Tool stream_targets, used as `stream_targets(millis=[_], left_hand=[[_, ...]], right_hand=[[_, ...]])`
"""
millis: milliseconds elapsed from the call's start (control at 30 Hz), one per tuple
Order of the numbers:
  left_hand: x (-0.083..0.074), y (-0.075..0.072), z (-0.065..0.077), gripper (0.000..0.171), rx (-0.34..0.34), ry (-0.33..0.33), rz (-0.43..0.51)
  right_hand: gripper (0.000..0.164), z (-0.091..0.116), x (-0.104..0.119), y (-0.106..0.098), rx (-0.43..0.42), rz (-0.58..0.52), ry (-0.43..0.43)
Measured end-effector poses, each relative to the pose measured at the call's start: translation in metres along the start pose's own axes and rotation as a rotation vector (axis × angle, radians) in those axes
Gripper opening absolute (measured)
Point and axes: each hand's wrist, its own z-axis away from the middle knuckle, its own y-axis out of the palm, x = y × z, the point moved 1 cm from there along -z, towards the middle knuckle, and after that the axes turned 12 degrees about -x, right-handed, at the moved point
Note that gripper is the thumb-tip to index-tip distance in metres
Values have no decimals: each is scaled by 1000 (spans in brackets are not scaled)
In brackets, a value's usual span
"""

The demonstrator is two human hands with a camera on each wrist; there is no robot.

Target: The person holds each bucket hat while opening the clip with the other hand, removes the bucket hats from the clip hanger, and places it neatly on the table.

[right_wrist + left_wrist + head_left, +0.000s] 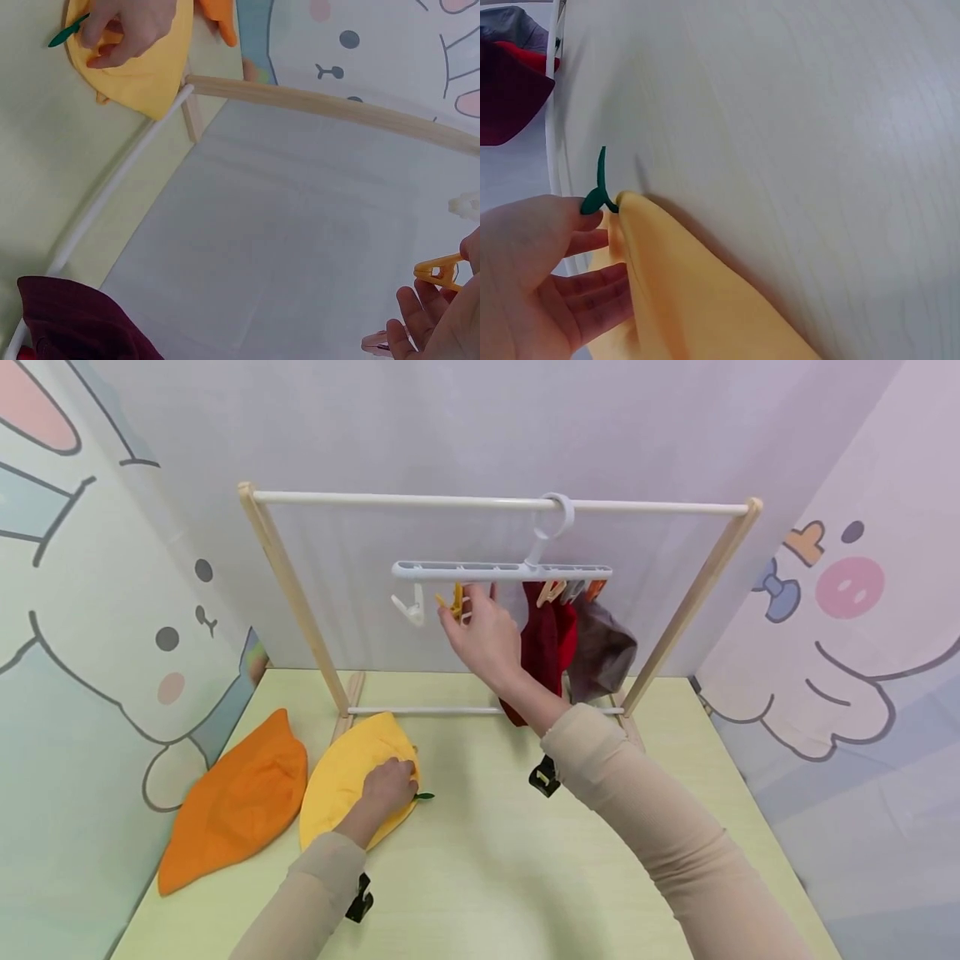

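Observation:
On the table, my left hand (pixel 387 789) grips the crown of a yellow bucket hat (pixel 341 781). In the left wrist view, the thumb lies against the hat's green leaf tag (pixel 594 201) and the fingers curl into the cloth. My right hand (pixel 487 643) is raised just under a white hanger (pixel 457 573). It pinches a yellow clothespin (pixel 437 270) between thumb and index finger. Left of that hand hangs a white clothespin (pixel 408 608); a pale pink clothespin (pixel 375 343) shows beside its lower fingers.
The hanger hooks over the white rod (pixel 375 500) of a wooden-sided rack (pixel 292 597). Dark red cloth (pixel 538 639) and a grey-brown hat (pixel 603 652) hang at its right under several clothespins. An orange hat (pixel 240 806) lies at the table's left.

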Motion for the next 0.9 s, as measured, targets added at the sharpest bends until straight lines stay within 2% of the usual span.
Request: stream_targets(millis=[467, 700, 900], left_hand=[[-4, -13, 5, 21, 43, 63, -36], [-9, -23, 6, 21, -49, 149, -32], [-18, -35, 7, 24, -98, 195, -15]], right_hand=[[32, 2, 0, -7, 11, 3, -42], [30, 4, -4, -10, 9, 21, -57], [29, 6, -8, -13, -6, -20, -63]])
